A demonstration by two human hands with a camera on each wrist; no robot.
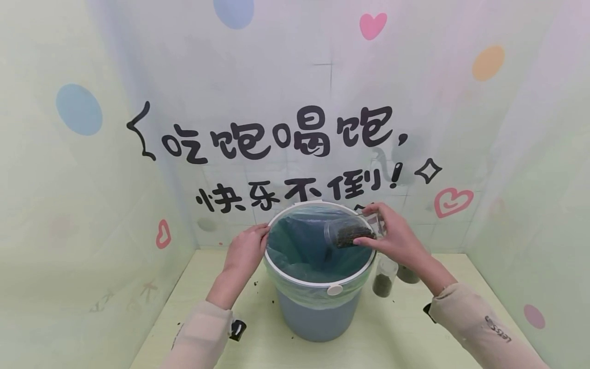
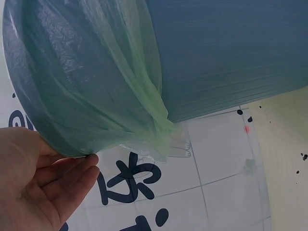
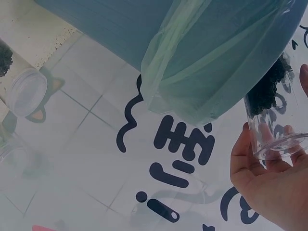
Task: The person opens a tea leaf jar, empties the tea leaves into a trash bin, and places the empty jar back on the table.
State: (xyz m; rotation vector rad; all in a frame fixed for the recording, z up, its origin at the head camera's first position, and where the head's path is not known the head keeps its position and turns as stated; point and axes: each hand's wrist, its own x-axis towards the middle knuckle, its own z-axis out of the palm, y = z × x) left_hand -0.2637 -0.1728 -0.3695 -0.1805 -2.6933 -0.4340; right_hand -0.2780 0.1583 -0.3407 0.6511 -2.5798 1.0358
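Note:
A blue bin (image 1: pixel 318 318) with a white rim ring stands on the table, lined with a green translucent bag (image 2: pixel 120 72). My left hand (image 1: pixel 244 252) holds the rim at its left side; in the left wrist view the hand (image 2: pixel 53 178) has its fingers under the bag-covered edge. My right hand (image 1: pixel 400 237) grips a clear jar (image 1: pixel 338 230) tipped on its side over the bin's right part, its mouth toward the inside. Dark leafy matter (image 3: pixel 269 89) lies in the jar, and some dark bits show below its mouth. The right hand (image 3: pixel 274 178) holds the jar near its base.
Right of the bin stands a clear jar (image 1: pixel 383 279) with dark contents, and another jar (image 1: pixel 408 275) is beside it, partly behind my right arm. Dark crumbs are scattered on the pale table (image 1: pixel 249 333). A printed curtain (image 1: pixel 276 77) surrounds the table at the back and sides.

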